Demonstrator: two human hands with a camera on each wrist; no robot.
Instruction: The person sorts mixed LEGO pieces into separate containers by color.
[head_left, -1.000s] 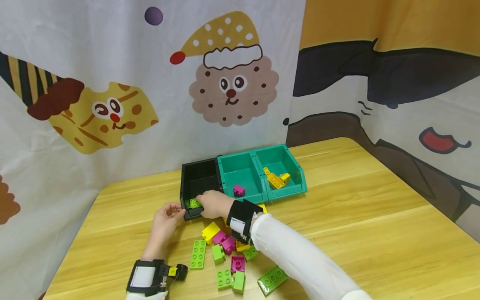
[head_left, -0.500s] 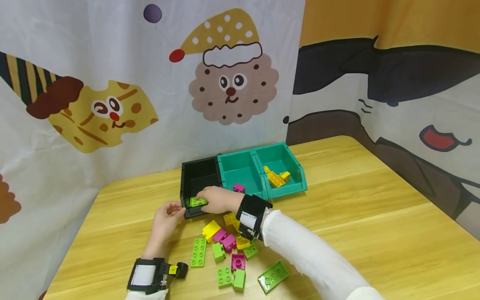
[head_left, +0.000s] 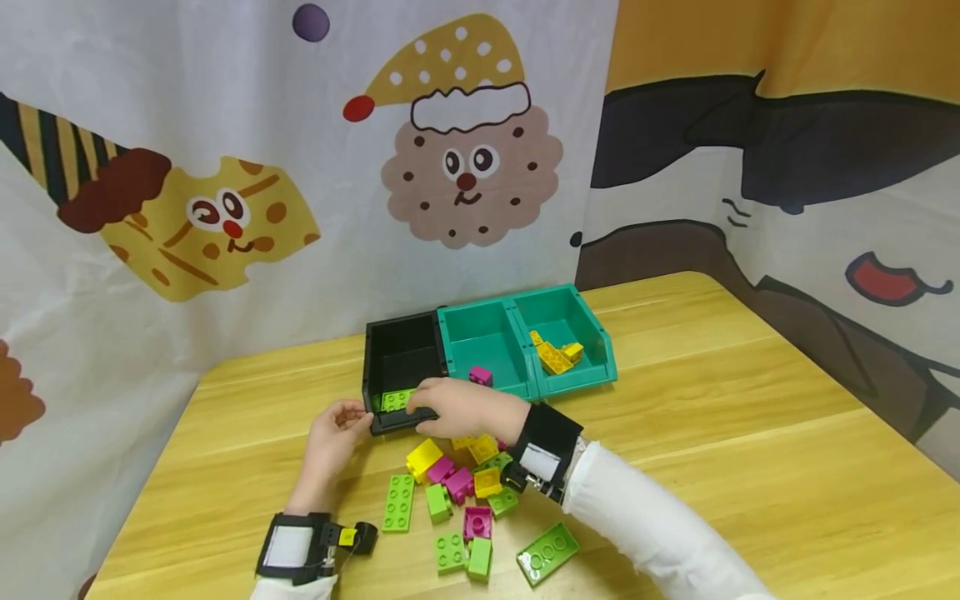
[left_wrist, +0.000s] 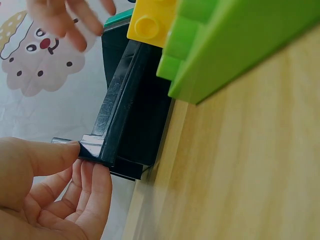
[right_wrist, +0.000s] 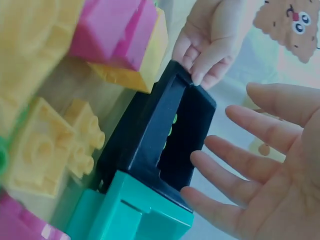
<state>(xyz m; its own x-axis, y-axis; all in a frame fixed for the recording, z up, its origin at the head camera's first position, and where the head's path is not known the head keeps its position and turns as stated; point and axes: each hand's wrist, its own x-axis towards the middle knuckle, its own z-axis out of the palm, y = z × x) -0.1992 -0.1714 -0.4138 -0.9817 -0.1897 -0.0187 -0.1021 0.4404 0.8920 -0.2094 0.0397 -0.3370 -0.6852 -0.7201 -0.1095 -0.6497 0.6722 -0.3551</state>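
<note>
My left hand (head_left: 335,437) pinches the front left corner of the black bin (head_left: 405,350), thumb on the rim and fingers beneath, as the left wrist view shows. Inside that bin, near its front lip, lies a green building brick (head_left: 395,401). Above the front right part of the bin is my right hand (head_left: 468,408). Its fingers (right_wrist: 245,160) are spread and hold nothing in the right wrist view. It partly covers the bin's lip in the head view.
Two joined teal bins stand to the right: the middle one (head_left: 480,325) holds a pink brick (head_left: 481,376), the far one (head_left: 551,304) several yellow bricks (head_left: 557,358). Loose green, pink (head_left: 459,485) and yellow bricks (head_left: 424,458) lie on the wooden table (head_left: 712,417) before them.
My right hand has let go of the green brick inside the black bin and drawn back to the right, fingers opening. My left hand keeps its hold on the bin's corner.
</note>
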